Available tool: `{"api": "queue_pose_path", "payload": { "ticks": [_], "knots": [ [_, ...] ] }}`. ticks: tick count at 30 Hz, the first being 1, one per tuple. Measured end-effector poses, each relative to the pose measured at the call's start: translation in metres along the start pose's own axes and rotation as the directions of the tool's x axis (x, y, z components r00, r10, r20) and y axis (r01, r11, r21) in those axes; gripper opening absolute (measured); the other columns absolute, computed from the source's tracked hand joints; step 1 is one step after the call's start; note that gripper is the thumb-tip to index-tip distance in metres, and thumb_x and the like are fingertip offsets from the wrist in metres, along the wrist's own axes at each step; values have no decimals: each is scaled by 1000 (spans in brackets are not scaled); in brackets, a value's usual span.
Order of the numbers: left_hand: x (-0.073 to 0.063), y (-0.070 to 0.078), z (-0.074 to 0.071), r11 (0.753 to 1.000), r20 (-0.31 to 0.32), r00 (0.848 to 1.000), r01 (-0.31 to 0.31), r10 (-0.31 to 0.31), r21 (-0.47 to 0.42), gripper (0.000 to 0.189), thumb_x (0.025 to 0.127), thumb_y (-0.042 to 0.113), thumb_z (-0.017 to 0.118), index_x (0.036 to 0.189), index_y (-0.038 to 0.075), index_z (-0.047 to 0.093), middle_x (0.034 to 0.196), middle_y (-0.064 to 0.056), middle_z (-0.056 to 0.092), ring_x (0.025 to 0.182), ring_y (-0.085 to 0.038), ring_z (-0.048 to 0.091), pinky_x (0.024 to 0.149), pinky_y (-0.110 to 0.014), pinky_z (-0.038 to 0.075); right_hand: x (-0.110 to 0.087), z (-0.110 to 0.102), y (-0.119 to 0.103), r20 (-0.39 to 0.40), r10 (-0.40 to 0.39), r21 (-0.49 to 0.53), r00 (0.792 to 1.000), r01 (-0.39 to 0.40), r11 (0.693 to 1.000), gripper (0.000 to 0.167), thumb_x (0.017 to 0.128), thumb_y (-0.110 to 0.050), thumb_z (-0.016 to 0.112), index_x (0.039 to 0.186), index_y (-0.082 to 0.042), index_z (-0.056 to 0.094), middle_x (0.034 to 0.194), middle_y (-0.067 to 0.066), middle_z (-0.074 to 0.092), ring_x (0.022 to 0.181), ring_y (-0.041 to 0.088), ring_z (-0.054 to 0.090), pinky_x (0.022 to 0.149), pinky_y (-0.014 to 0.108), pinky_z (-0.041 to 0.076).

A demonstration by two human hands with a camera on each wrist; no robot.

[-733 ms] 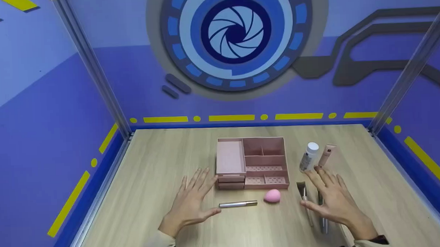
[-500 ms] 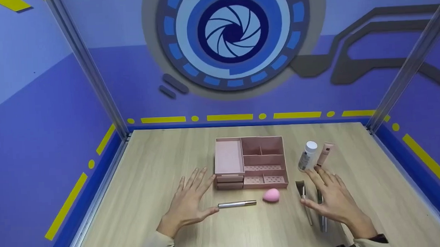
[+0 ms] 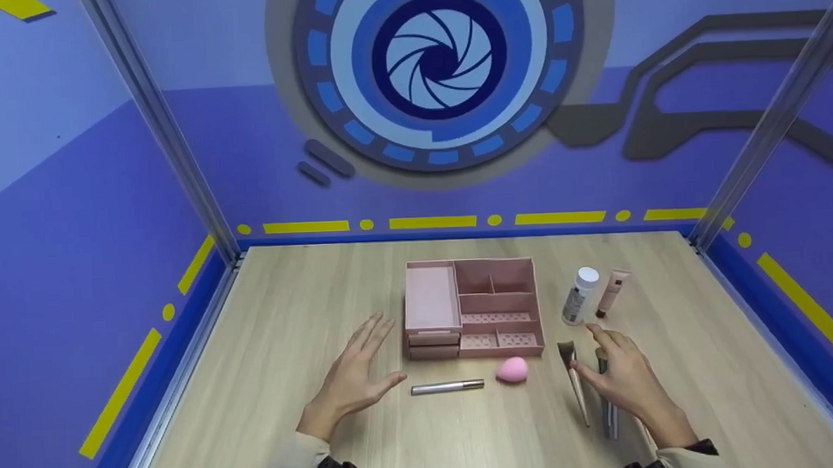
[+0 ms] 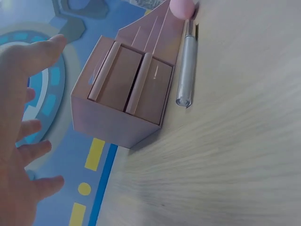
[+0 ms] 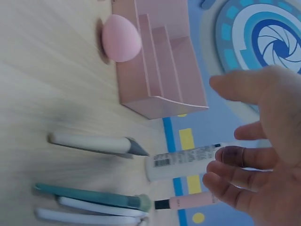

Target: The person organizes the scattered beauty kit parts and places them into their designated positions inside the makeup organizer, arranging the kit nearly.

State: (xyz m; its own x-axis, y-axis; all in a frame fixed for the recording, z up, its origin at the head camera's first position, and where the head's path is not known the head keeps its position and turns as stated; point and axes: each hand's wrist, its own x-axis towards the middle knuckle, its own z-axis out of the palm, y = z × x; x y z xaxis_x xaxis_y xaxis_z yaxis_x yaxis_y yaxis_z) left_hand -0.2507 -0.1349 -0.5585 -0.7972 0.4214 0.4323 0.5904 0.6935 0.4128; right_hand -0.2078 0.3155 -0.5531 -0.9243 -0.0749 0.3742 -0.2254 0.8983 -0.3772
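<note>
My left hand (image 3: 352,377) hovers at the left of a pink desktop organizer (image 3: 431,300), fingers extended and thumb apart, holding nothing. Just off its thumb lies a silver cosmetic tube (image 3: 448,387), and to the right of that a pink makeup sponge (image 3: 512,370). Over several makeup brushes, my right hand (image 3: 630,379) is held with loosely bent fingers and an empty palm. One brush (image 3: 579,396) shows beside its thumb; others (image 3: 611,422) are partly hidden under the hand. In the right wrist view, its fingers (image 5: 244,160) overlap a white bottle (image 5: 181,162).
A pink squeeze tube (image 3: 612,292) stands cap down beside the bottle at the right. The organizer has two drawers (image 4: 150,89) on its left and open compartments (image 3: 497,304) on its right. Blue panels (image 3: 441,155) enclose the wooden table (image 3: 306,288) at back and sides.
Both hands have risen a little from where they lay spread. The right hand's fingers have bent and drawn back from the bottle and tube; the left hand's fingers have come closer together.
</note>
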Motion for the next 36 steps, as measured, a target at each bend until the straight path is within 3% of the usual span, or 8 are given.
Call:
{"api": "queue_pose_path", "payload": {
  "ticks": [4, 7, 11, 14, 21, 27, 36],
  "knots": [
    [8, -4, 6, 995, -17, 1000, 1, -2, -99, 83, 86, 49, 69, 154, 22, 31, 158, -11, 30, 143, -34, 31, 106, -57, 39, 3, 4, 1, 4, 61, -7, 998, -61, 998, 72, 78, -30, 80, 134, 5, 51, 109, 25, 63, 92, 37, 63, 76, 55, 52],
    [13, -6, 11, 987, -10, 999, 39, -41, -154, 80, 87, 53, 66, 153, 21, 33, 157, -12, 32, 143, -35, 31, 107, -57, 37, 5, 7, 2, 12, 99, -1, 995, -98, 995, 70, 78, -28, 81, 132, 7, 53, 102, 23, 65, 87, 35, 63, 72, 53, 52],
    [19, -8, 19, 970, 10, 995, 101, -101, -220, 80, 87, 56, 64, 152, 19, 35, 156, -11, 32, 143, -34, 32, 105, -53, 41, 6, 10, 1, 32, 137, 9, 990, -137, 990, 68, 78, -26, 80, 131, 6, 53, 100, 24, 65, 85, 35, 65, 69, 51, 53],
    [24, -9, 24, 959, 13, 994, 111, -111, -260, 80, 87, 53, 66, 151, 16, 35, 156, -12, 33, 142, -32, 33, 103, -46, 45, 5, 13, 0, 51, 158, 10, 986, -159, 987, 68, 78, -27, 80, 132, 5, 52, 100, 25, 64, 84, 36, 66, 68, 50, 54],
    [37, -13, 35, 928, 17, 992, 122, -124, -353, 78, 86, 33, 73, 151, 12, 35, 155, -14, 33, 141, -32, 34, 105, -43, 44, 6, 21, 0, 48, 163, 21, 985, -164, 986, 67, 78, -28, 80, 131, 4, 54, 97, 24, 64, 81, 34, 66, 67, 50, 54],
    [47, -15, 42, 895, 26, 992, 122, -123, -429, 79, 88, 36, 72, 151, 8, 33, 157, -15, 29, 142, -36, 32, 109, -46, 39, 6, 26, 3, 52, 177, 18, 983, -178, 984, 65, 79, -28, 79, 130, 3, 54, 98, 24, 64, 82, 35, 66, 69, 51, 54],
    [58, -22, 53, 859, 16, 992, 117, -126, -498, 75, 90, 36, 69, 150, 6, 35, 157, -17, 28, 139, -38, 37, 105, -49, 42, 10, 36, 2, 51, 149, -9, 988, -149, 989, 63, 79, -29, 80, 126, 5, 57, 91, 18, 65, 79, 33, 64, 67, 49, 52]
  ]
}}
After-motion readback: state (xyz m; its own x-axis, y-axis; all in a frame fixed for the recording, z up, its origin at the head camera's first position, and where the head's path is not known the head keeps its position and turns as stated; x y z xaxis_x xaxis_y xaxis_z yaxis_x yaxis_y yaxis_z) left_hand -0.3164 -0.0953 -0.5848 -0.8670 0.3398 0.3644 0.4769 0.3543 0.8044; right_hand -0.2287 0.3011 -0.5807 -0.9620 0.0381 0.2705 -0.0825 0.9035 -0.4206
